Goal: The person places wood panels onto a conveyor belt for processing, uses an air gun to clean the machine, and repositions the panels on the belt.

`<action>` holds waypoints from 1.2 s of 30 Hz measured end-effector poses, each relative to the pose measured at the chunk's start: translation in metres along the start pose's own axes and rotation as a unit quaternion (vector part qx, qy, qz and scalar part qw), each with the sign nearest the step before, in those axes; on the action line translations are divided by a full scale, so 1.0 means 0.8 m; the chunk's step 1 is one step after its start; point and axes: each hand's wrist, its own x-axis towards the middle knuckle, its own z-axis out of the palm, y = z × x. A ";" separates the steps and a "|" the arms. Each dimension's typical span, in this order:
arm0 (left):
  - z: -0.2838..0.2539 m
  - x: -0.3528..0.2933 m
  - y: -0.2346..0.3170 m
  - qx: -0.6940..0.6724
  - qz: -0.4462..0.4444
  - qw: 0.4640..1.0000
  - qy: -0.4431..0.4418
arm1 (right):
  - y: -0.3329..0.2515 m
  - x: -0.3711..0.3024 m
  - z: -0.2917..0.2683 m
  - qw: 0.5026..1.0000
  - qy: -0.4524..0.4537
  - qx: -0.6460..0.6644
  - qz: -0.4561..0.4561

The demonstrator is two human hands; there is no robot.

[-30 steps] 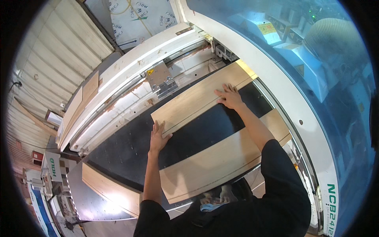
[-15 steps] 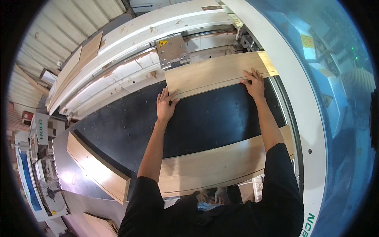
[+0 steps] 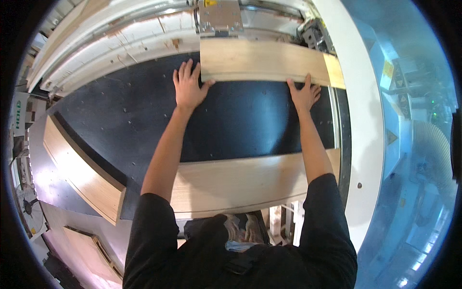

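A long pale wooden board point(image 3: 262, 60) lies at the far side of the black machine bed point(image 3: 240, 118). At its near left corner, my left hand point(image 3: 190, 90) has its fingers spread over the bed, with the thumb against the board's edge. Toward the board's right end, my right hand point(image 3: 303, 95) is open, its thumb and a finger touching the near edge. Neither hand is wrapped round anything. A second pale board point(image 3: 245, 180) lies along the near side of the bed, under my forearms.
On the left, another wooden board point(image 3: 84, 168) lies at a slant. A metal carriage point(image 3: 220, 17) sits on the rail behind the far board. The machine's white frame point(image 3: 365, 144) and a blue see-through cover point(image 3: 418, 192) bound the right side. A wooden piece point(image 3: 91, 253) lies lower left.
The view has shifted. My left hand has slid left off the board's top to its corner, fingers more spread. My right hand has drawn back to the near edge.
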 end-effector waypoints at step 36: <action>-0.015 0.004 0.009 -0.025 -0.029 0.999 -0.019 | -0.009 0.001 -0.003 1.000 0.011 -0.021 0.004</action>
